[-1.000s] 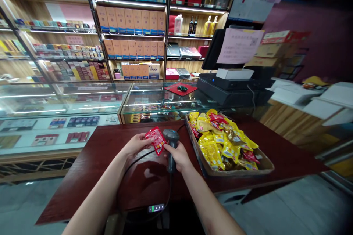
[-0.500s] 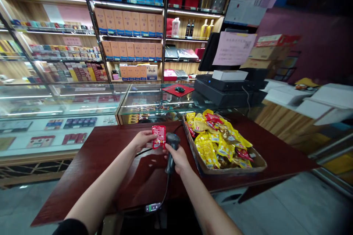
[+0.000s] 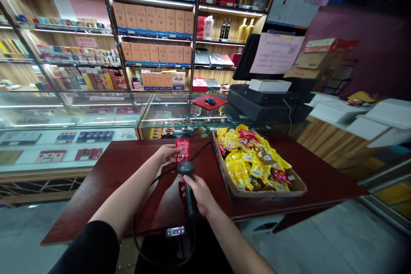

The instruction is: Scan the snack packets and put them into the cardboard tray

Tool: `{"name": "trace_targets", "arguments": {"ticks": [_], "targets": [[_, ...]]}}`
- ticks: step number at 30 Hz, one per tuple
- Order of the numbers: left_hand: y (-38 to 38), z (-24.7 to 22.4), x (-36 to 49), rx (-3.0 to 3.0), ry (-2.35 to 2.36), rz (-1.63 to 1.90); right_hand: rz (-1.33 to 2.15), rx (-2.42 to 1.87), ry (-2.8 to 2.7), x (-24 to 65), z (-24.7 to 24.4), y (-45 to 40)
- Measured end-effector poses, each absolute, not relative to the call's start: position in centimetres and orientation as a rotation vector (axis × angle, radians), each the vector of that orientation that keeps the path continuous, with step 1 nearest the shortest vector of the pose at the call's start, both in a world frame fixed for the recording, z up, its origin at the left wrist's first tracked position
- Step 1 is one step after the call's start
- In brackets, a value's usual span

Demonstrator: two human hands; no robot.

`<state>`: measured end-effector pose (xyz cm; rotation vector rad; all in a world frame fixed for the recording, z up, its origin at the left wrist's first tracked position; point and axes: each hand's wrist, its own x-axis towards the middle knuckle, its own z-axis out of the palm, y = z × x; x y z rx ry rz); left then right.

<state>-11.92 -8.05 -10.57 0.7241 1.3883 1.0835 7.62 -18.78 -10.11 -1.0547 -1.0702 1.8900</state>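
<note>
Above the dark red table (image 3: 105, 188), my left hand (image 3: 167, 153) pinches a small red snack packet (image 3: 183, 150) by its left edge, its printed side towards me. My right hand (image 3: 199, 193) is wrapped round the handle of a black barcode scanner (image 3: 186, 169), thumb on top. The scanner's head sits just below the packet, close to its lower edge; whether they touch I cannot tell. To the right stands a shallow cardboard box (image 3: 237, 195) heaped with yellow, red and gold snack packets (image 3: 253, 160).
A glass display counter (image 3: 180, 113) runs behind the table, with a mouse (image 3: 210, 101) on a red pad and a monitor (image 3: 245, 58) on it. The scanner's cable loops near the table's front edge, by a lit phone-like device (image 3: 175, 232).
The scanner has moved left and down, from beside the packet to below it. My left hand has lifted the packet slightly. The view has shifted a little.
</note>
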Motion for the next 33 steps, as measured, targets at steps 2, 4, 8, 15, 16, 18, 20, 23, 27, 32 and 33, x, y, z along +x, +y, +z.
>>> {"name": "trace_targets", "arguments": {"ticks": [2, 4, 8, 15, 16, 18, 20, 23, 27, 32, 33], "targets": [[-8.1, -10.6, -11.5, 0.738, 1.406, 1.072, 1.775, -1.081, -1.146, 7.6, -10.1, -19.3], [-8.1, -10.6, -11.3, 0.741, 1.408, 1.060, 1.661, -1.102, -1.209, 7.5, -10.2, -19.6], [-8.3, -10.3, -10.9, 0.741, 1.396, 1.055, 1.577, -1.124, -1.254, 7.6, -10.4, -19.8], [-8.4, -10.1, -10.5, 0.771, 1.390, 1.041, 1.665, -1.113, -1.218, 7.7, -10.3, -20.4], [-8.4, -10.1, -10.5, 0.770, 1.389, 1.039, 1.687, -1.104, -1.204, 7.7, -10.3, -20.5], [-8.4, -10.1, -10.5, 0.764, 1.379, 1.036, 1.724, -1.087, -1.183, 7.6, -10.3, -20.6], [-8.4, -10.1, -10.6, 0.753, 1.363, 1.038, 1.740, -1.077, -1.174, 7.4, -10.3, -20.7], [-8.5, -10.0, -10.7, 0.745, 1.359, 1.035, 1.751, -1.063, -1.163, 7.3, -10.3, -20.7], [-8.6, -10.0, -11.0, 0.732, 1.394, 1.032, 1.752, -1.037, -1.155, 7.1, -10.2, -20.6], [-8.8, -10.1, -11.1, 0.760, 1.414, 1.047, 1.757, -1.051, -1.151, 7.0, -10.1, -20.6], [-8.8, -10.2, -11.1, 0.774, 1.421, 1.049, 1.758, -1.050, -1.152, 7.0, -10.1, -20.6]]}}
